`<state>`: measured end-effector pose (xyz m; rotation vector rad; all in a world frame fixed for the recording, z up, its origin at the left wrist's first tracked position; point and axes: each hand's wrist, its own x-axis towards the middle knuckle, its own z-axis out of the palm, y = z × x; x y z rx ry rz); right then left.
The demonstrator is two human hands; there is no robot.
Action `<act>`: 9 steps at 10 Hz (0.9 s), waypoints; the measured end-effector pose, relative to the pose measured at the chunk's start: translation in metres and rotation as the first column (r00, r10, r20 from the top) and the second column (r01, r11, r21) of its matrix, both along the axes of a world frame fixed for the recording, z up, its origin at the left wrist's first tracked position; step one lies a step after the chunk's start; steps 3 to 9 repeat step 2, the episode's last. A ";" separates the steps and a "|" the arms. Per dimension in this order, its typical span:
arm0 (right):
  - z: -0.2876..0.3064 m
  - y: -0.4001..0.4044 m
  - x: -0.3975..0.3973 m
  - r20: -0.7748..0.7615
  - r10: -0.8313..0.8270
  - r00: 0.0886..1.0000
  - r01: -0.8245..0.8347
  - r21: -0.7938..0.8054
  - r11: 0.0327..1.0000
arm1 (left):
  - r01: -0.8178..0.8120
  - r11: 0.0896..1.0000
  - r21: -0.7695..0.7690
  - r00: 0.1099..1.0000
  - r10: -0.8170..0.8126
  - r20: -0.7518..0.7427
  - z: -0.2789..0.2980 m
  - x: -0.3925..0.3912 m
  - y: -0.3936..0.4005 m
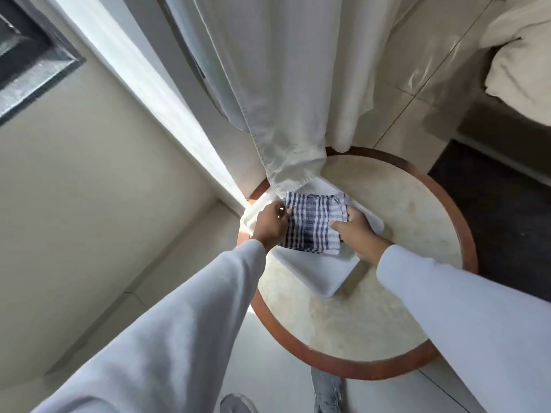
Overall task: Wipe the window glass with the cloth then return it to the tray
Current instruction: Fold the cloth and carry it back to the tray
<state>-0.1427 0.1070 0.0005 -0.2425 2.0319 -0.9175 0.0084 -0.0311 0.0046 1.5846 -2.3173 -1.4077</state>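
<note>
A folded blue-and-white checked cloth [313, 223] lies over the white rectangular tray [313, 272] on a round table. My left hand [269, 223] grips the cloth's left edge. My right hand [356, 228] holds its right edge, thumb on top. Both arms wear pale long sleeves. The window [26, 58] shows at the upper left, its dark frame and glass partly cut off by the picture's edge.
The round table [387, 308] has a pale marbled top and a reddish-brown rim. A white curtain [283, 93] hangs down onto the tray's far end. A bed with pale bedding [521, 55] stands at the upper right. A shoe [238, 403] shows below.
</note>
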 end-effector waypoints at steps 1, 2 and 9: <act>-0.017 -0.008 -0.002 -0.131 0.123 0.984 -0.113 0.085 0.990 | 0.047 0.998 -0.034 0.997 -0.045 0.056 -0.018 -0.003 -0.007; -0.018 -0.007 0.006 -0.348 0.277 0.896 -0.213 0.212 0.954 | 0.067 0.995 -0.079 0.996 -0.061 0.070 -0.019 0.004 -0.004; -0.018 -0.007 0.006 -0.348 0.277 0.896 -0.213 0.212 0.954 | 0.067 0.995 -0.079 0.996 -0.061 0.070 -0.019 0.004 -0.004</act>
